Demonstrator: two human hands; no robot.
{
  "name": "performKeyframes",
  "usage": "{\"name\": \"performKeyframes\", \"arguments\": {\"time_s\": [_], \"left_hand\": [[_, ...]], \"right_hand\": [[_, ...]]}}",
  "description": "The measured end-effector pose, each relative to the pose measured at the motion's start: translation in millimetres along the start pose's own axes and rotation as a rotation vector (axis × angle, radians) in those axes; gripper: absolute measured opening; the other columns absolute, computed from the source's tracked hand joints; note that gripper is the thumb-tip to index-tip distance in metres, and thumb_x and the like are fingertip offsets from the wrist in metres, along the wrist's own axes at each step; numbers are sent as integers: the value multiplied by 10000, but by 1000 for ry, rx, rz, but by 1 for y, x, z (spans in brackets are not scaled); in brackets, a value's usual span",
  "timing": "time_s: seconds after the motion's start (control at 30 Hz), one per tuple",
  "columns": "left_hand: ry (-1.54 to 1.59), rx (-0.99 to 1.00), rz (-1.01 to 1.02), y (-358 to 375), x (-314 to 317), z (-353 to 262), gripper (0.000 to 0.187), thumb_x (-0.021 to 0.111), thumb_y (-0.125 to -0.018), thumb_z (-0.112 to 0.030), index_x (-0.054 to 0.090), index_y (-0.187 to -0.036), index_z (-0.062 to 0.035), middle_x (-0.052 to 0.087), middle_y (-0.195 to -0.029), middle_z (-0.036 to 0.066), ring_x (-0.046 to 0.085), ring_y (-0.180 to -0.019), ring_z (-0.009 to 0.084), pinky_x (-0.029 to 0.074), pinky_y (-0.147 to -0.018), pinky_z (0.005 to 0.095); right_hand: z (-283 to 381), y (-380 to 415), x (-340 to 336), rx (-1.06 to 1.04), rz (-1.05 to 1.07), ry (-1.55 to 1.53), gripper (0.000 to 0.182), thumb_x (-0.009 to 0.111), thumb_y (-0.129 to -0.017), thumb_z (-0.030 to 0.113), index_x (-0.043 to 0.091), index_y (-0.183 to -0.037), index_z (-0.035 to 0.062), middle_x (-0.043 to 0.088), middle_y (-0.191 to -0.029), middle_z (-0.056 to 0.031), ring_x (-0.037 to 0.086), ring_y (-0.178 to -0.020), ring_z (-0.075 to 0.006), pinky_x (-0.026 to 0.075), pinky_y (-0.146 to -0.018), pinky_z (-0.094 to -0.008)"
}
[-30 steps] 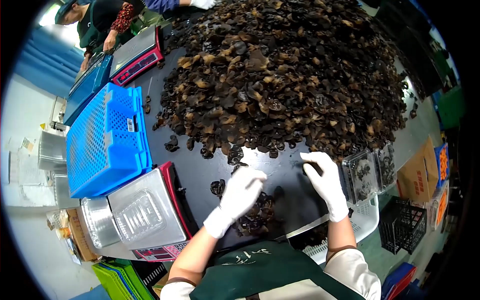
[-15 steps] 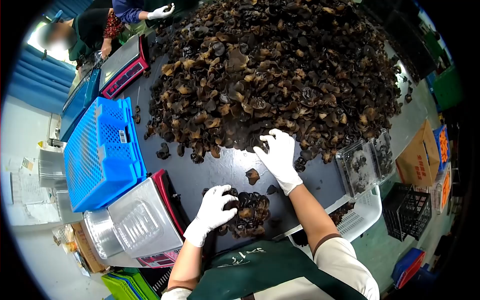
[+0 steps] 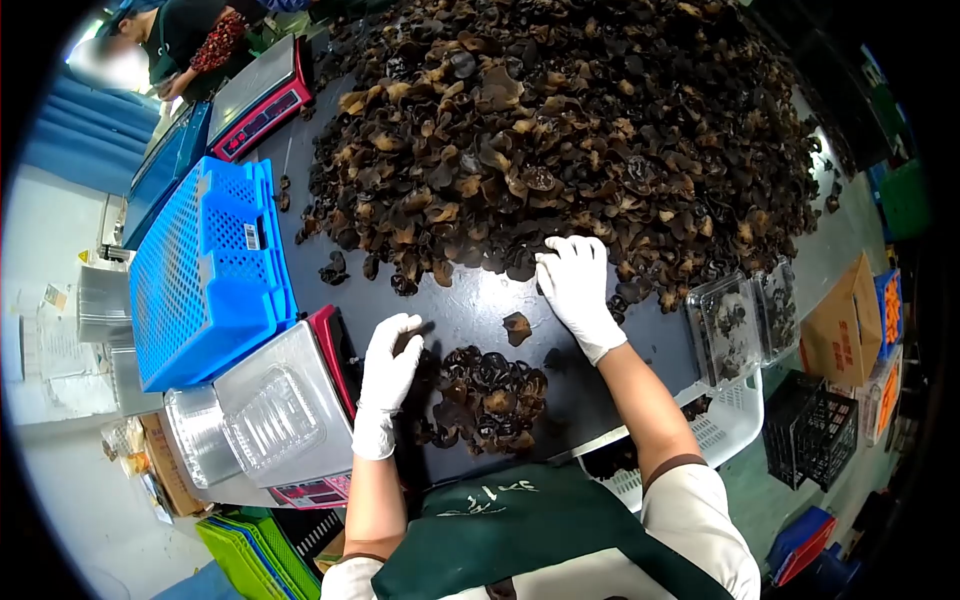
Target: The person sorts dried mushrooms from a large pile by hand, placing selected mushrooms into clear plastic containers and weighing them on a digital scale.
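Note:
A large heap of dark brown wood ear mushrooms (image 3: 560,150) covers the far part of the grey table (image 3: 460,315). My right hand (image 3: 578,290), in a white glove, touches the heap's near edge with its fingers bent; whatever lies under the fingertips is hidden. My left hand (image 3: 388,370), gloved too, is held left of a small pile of mushrooms (image 3: 487,400), thumb and fingers apart and nothing between them. One loose mushroom piece (image 3: 517,328) lies between the heap and the small pile.
At left are a blue crate (image 3: 205,280) and a scale (image 3: 300,390) bearing clear plastic trays (image 3: 275,420). Another scale (image 3: 262,100) stands farther back, near a co-worker (image 3: 190,45). Clear boxes (image 3: 727,330) and a white basket (image 3: 728,425) are at right.
My left hand has moved left, off the small pile, and its fingers have spread. My right hand is still at the heap's edge. The whole view has shifted slightly.

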State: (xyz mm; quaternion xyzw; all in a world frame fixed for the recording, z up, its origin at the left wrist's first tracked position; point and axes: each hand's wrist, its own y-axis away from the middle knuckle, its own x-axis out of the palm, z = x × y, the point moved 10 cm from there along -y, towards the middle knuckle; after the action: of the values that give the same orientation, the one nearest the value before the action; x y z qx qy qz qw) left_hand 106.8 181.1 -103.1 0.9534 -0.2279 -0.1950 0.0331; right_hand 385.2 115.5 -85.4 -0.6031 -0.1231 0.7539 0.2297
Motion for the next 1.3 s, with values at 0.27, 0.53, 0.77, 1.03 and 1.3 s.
{"name": "performKeyframes", "arguments": {"time_s": [0.27,0.53,0.77,1.03,1.3], "left_hand": [[-351,1,-87,29,-22,8,464,648,-849,-74,523,-1295,-46,553,-1266,172,517,-1204,285,381,-1052,372],[-804,-33,95,109,5,-27,720,682,-786,-162,376,-1429,-55,342,-1416,294,308,-1317,483,266,-1119,512],[-1039,19,161,123,19,16,454,577,-665,26,550,-1117,6,469,-1230,272,491,-1061,452,450,-928,473],[-675,-2,191,104,23,-45,448,737,-645,-64,576,-1062,-43,494,-1147,196,516,-1083,384,466,-904,413],[-585,111,153,53,42,-79,508,750,-742,-178,573,-1198,-41,454,-1306,233,485,-1192,386,417,-1003,420]], "right_hand": [[-26,13,-82,294,128,-748,54,666,-746,41,617,-765,41,694,-916,-98,652,-829,-255,517,-750,-332],[-23,107,-126,295,990,-963,256,775,-709,199,692,-888,36,709,-887,-101,671,-821,-251,524,-769,-332],[-41,91,-74,309,210,94,600,729,-747,200,512,-1298,104,444,-1351,-229,419,-1230,-423,322,-1033,-526],[62,106,-72,125,329,-503,429,663,-748,163,622,-1171,105,541,-1233,-136,502,-1154,-350,398,-984,-461],[30,87,-60,136,321,-361,360,692,-781,226,650,-1119,113,636,-977,-44,576,-886,-252,431,-829,-377]]}}
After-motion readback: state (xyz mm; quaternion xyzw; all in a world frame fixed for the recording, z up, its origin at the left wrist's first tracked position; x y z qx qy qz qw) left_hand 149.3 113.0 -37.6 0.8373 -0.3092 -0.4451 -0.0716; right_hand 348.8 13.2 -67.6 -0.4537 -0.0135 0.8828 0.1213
